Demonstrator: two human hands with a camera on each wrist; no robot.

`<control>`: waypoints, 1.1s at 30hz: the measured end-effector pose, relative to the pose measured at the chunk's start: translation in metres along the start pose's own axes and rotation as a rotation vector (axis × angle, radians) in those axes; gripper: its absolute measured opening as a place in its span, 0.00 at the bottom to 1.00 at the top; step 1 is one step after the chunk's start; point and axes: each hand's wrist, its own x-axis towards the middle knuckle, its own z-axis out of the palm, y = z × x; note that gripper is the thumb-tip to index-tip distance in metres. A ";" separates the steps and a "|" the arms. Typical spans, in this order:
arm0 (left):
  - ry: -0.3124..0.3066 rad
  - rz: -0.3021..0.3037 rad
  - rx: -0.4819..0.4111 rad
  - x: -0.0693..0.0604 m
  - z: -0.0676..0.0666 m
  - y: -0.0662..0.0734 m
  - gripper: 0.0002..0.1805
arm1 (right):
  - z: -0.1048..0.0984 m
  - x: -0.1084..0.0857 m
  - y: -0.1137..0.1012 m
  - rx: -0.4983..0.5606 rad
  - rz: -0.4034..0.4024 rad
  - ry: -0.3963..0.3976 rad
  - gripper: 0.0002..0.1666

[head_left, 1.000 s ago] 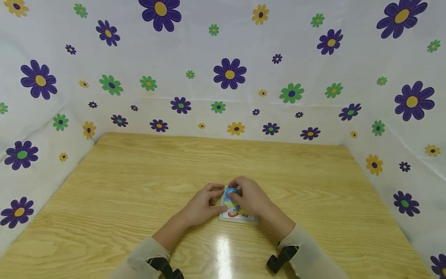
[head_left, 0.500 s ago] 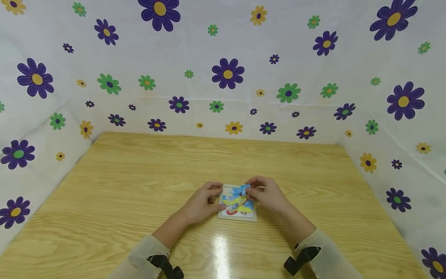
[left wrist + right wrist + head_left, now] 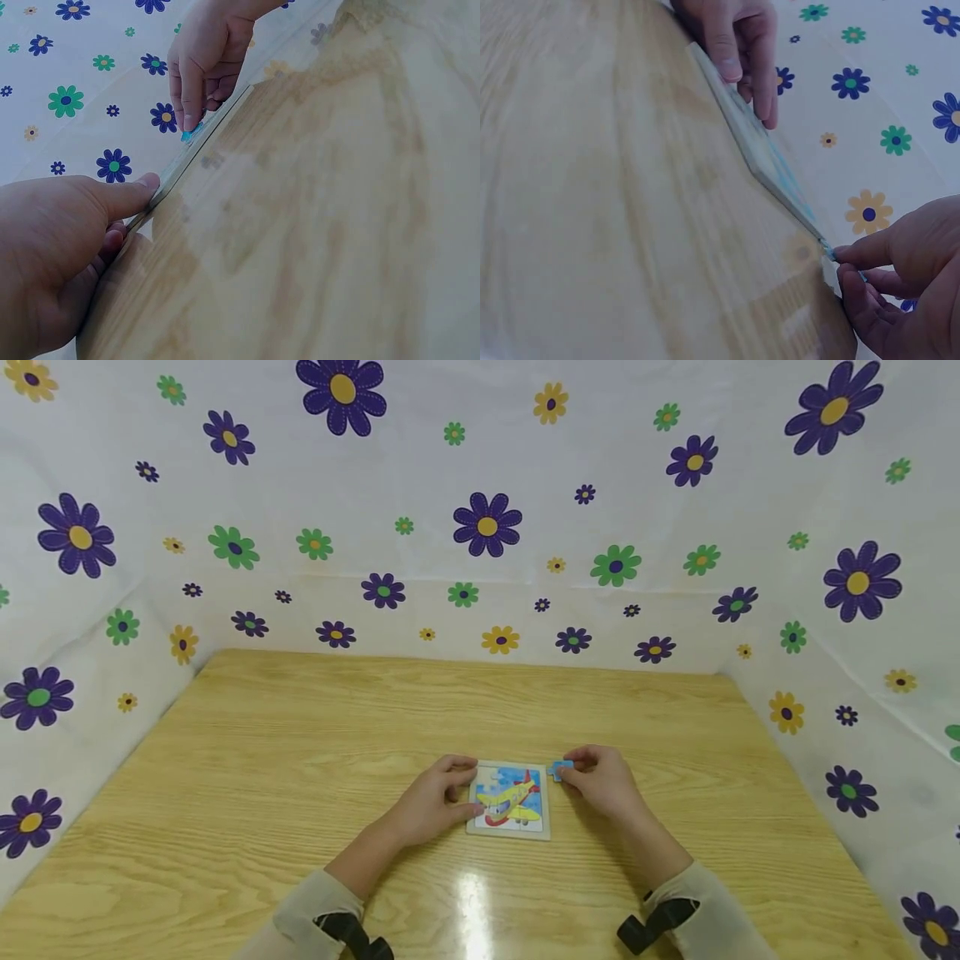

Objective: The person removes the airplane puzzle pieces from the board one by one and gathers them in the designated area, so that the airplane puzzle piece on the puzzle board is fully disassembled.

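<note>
From here I see the left hand gripping the left edge of an airplane puzzle, thumb on top, the puzzle lying near the middle of the wooden surface. Just right of the puzzle's far right corner is a small blue piece, and I have the right hand pinching it, thumb and fingertips drawn together; I cannot tell whether piece and puzzle touch
</note>
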 end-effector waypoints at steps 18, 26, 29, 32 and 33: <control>-0.019 0.011 0.000 -0.002 -0.003 -0.002 0.33 | 0.004 -0.001 -0.003 0.058 0.014 0.048 0.20; -0.009 0.003 0.000 -0.002 -0.006 -0.002 0.32 | 0.031 -0.001 -0.029 0.089 -0.130 -0.142 0.17; -0.007 0.002 0.000 -0.001 -0.006 -0.003 0.32 | 0.045 0.001 -0.034 0.119 -0.139 -0.248 0.16; -0.019 0.011 -0.001 -0.002 -0.005 -0.002 0.32 | 0.054 0.002 -0.032 0.094 -0.170 -0.302 0.14; -0.022 0.011 0.001 -0.002 -0.004 -0.002 0.32 | 0.056 0.002 -0.031 0.074 -0.186 -0.305 0.13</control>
